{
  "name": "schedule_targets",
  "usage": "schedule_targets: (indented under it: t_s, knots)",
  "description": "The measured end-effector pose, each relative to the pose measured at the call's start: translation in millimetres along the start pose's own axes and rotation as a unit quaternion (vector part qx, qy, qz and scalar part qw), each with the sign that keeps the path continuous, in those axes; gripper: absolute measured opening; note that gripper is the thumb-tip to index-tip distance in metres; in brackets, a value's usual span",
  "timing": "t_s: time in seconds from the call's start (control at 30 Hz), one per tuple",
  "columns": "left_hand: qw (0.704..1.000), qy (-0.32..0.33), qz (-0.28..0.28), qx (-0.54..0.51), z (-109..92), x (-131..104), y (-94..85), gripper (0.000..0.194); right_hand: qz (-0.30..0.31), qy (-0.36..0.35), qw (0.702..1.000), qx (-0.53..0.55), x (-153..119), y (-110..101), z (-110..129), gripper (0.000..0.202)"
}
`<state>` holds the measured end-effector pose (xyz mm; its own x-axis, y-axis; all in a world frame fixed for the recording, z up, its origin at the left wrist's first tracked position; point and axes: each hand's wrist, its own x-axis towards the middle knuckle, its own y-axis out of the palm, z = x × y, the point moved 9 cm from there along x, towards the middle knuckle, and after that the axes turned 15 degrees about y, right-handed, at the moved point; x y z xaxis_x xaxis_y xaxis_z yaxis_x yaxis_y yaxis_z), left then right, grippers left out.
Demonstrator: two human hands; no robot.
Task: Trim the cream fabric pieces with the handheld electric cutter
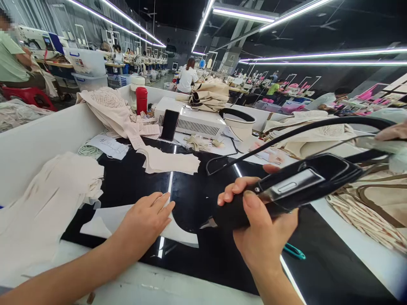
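Observation:
My left hand (148,218) lies with fingers stretched out on a white curved fabric piece (182,237) on the black work surface. My right hand (262,224) is wrapped round a bulky black handheld cutter (237,214), which looks like a hot knife. Its pointed metal tip (209,223) points left, above the surface, apart from the fabric piece. A silver lever plate (291,183) shows on the tool's body. A black cord (286,134) arches behind it. Under my right wrist lies a teal-handled small tool (295,251), partly hidden.
Cream fabric pieces (60,199) are heaped at left, and one strip (171,161) lies ahead. A phone (169,125) leans on a white vented box (193,118), near a red bottle (141,99). Another person's hand (396,131) reaches in at right, above stacked bag pieces (372,216).

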<state>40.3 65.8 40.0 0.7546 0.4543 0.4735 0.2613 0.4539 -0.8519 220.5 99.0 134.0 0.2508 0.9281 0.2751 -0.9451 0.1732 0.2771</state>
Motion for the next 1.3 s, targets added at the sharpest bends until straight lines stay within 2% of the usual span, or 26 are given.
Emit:
schedule_targets:
  t_s: [0.17,0.33,0.67,1.3]
  knots:
    - [0.983,0.076,-0.067,-0.155,-28.1,10.3,-16.0,0.022,0.039,-0.007,0.999,0.018,-13.8,-2.5,-3.3,0.043]
    - [0.969,0.128,-0.056,-0.204,-46.5,13.5,-13.3,0.013,0.058,0.007,0.998,0.031,-18.4,1.7,-14.0,0.043]
    - [0.978,0.083,0.021,-0.190,-39.2,11.9,0.9,0.045,0.059,0.012,0.998,0.032,-22.5,-2.4,-18.2,0.046]
    - [0.978,0.065,0.041,-0.196,-34.5,11.8,2.5,0.043,0.043,-0.003,0.998,0.035,-13.3,-2.3,-16.0,0.043]
